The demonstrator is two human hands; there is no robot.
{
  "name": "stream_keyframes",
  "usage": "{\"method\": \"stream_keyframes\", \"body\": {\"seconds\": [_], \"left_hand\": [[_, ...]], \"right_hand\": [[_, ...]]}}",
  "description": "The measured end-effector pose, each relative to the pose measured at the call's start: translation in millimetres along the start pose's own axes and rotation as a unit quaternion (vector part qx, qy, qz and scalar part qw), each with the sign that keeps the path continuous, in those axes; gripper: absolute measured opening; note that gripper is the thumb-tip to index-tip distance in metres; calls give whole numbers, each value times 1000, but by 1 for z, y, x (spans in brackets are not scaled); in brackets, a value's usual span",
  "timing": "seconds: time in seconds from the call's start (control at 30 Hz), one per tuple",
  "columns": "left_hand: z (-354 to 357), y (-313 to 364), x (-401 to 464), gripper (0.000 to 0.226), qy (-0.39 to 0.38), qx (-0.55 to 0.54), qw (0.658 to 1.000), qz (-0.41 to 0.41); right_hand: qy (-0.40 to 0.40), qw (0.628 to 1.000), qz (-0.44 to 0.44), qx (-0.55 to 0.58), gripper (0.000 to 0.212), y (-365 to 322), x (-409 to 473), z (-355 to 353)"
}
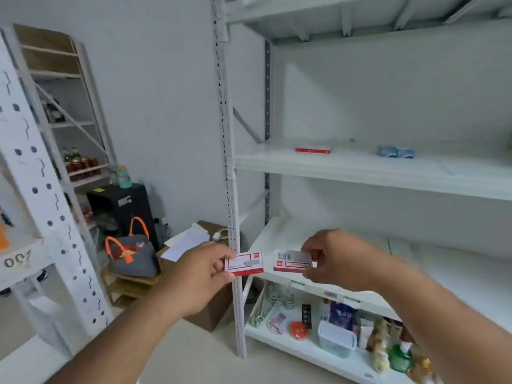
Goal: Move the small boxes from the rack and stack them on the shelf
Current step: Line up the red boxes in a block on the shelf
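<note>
Left hand (201, 275): pinches a small red-and-white box (244, 263) by its left edge. Right hand (336, 260): pinches a second red-and-white box (291, 261), barcode side up. Boxes held side by side, apart, before the white shelf (360, 167). On that shelf: one flat red box (313, 149); two pale blue boxes (396, 152), touching. Left: white rack (41, 189).

- The print on the two small boxes (243, 263) (291, 261) is too blurred to read.
- The bottom-shelf packets (393, 347) are smeared and run past the frame's lower edge.
</note>
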State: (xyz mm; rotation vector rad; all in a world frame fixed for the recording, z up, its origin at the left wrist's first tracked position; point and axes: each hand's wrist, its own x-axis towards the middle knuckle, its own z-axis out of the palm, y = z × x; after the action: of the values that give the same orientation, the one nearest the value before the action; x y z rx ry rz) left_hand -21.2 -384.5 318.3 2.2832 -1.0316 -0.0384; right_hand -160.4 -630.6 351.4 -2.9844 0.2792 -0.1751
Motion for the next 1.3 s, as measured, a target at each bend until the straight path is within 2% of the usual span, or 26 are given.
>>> {"method": "stream_keyframes", "body": {"seconds": [0.4,0.8,1.07,1.3], "left_hand": [[17,68,130,29,0,-3,999,53],[7,38,278,28,-20,-28,990,140],[7,22,370,29,-27,-43,988,145],[27,35,454,28,-22,-45,990,135]], "right_hand": [[38,999,25,8,26,99,47,-64],[82,989,121,-14,23,134,138,-90],[72,984,159,-20,16,165,201,-104],[69,984,161,-25,19,232,261,-119]]}}
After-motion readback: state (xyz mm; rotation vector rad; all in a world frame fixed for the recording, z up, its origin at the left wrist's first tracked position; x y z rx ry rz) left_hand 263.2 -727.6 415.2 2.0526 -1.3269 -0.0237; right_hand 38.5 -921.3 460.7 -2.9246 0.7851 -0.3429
